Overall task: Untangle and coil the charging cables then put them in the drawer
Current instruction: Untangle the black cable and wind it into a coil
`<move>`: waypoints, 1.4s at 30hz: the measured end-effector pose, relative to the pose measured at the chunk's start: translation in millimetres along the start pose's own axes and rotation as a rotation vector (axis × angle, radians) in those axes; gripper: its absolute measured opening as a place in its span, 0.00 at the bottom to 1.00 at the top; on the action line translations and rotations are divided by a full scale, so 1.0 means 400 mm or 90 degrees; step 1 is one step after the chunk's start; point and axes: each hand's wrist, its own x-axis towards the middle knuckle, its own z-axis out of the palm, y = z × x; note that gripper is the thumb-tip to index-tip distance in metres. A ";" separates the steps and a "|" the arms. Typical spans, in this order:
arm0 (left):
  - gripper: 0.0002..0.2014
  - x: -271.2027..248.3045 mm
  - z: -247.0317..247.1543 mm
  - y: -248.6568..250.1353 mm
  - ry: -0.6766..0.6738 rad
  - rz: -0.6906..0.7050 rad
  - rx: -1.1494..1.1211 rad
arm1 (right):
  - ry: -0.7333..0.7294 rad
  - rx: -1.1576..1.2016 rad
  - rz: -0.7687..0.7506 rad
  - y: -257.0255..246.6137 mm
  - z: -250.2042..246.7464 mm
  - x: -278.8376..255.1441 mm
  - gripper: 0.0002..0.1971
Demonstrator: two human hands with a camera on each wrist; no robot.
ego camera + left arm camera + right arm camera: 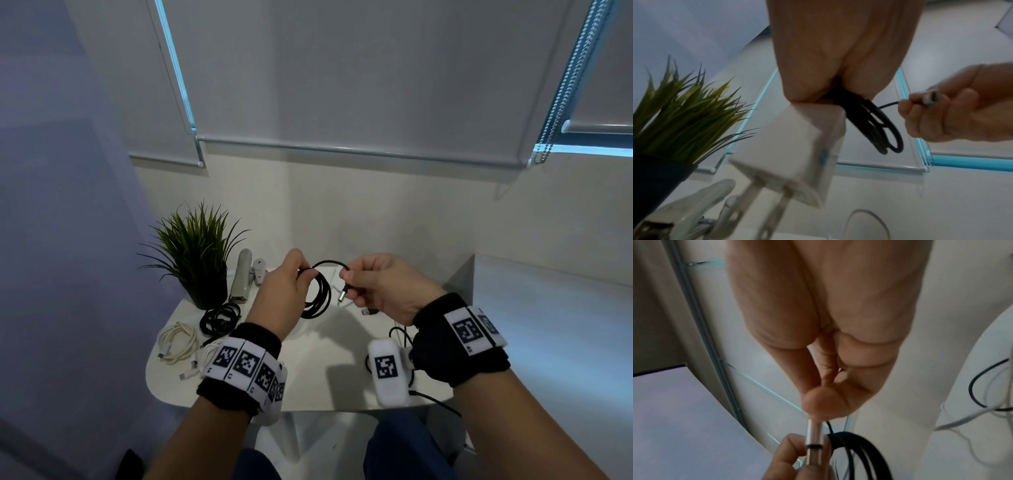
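My left hand grips a black cable coil of several loops, held above the white table. My right hand pinches the same cable's free end just behind its silver metal plug; a short arc of cable joins the two hands. The left wrist view shows the coil hanging from the left palm and the plug between the right fingers. In the right wrist view the thumb sits on the plug beside the coil. No drawer is in view.
A coiled black cable and coiled white cables lie at the table's left. Loose black and white cables lie under my right wrist. A potted plant and stapler stand behind. A white plug adapter shows below the left palm.
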 end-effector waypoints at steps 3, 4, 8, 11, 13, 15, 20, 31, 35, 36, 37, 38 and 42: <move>0.08 -0.004 0.013 -0.006 -0.026 0.005 -0.020 | 0.003 0.110 -0.017 -0.007 0.014 -0.003 0.06; 0.09 -0.007 0.015 -0.005 -0.032 0.009 -0.028 | 0.014 0.123 -0.023 -0.006 0.017 -0.002 0.05; 0.09 -0.011 0.019 0.001 -0.031 0.023 -0.071 | 0.062 0.029 -0.061 0.003 0.031 0.004 0.08; 0.08 -0.008 0.023 0.006 -0.011 0.017 -0.127 | 0.122 -0.194 -0.128 0.007 0.041 0.006 0.12; 0.09 -0.006 0.024 0.014 -0.005 -0.002 -0.181 | 0.153 -0.261 -0.162 0.009 0.051 0.009 0.14; 0.10 -0.006 0.025 0.023 -0.005 -0.018 -0.229 | 0.177 -0.274 -0.188 0.010 0.058 0.011 0.14; 0.11 -0.010 0.022 0.050 -0.008 -0.006 -0.293 | 0.121 -0.066 -0.182 0.010 0.073 0.010 0.14; 0.11 0.006 -0.015 0.052 0.062 -0.037 -0.350 | -0.049 -0.001 -0.110 0.002 0.032 0.002 0.16; 0.11 0.010 -0.014 0.052 0.054 -0.060 -0.396 | -0.034 -0.022 -0.170 0.002 0.040 -0.003 0.08; 0.11 0.010 -0.014 0.053 0.057 -0.064 -0.406 | -0.024 -0.056 -0.173 0.001 0.040 -0.006 0.06; 0.11 0.012 -0.014 0.053 0.063 -0.068 -0.421 | -0.022 -0.097 -0.166 -0.001 0.040 -0.010 0.05; 0.11 0.013 -0.016 0.055 0.070 -0.071 -0.437 | -0.028 -0.136 -0.156 0.000 0.041 -0.014 0.05; 0.10 0.020 -0.031 0.056 0.107 -0.060 -0.418 | -0.039 -0.207 -0.112 0.011 0.035 -0.023 0.11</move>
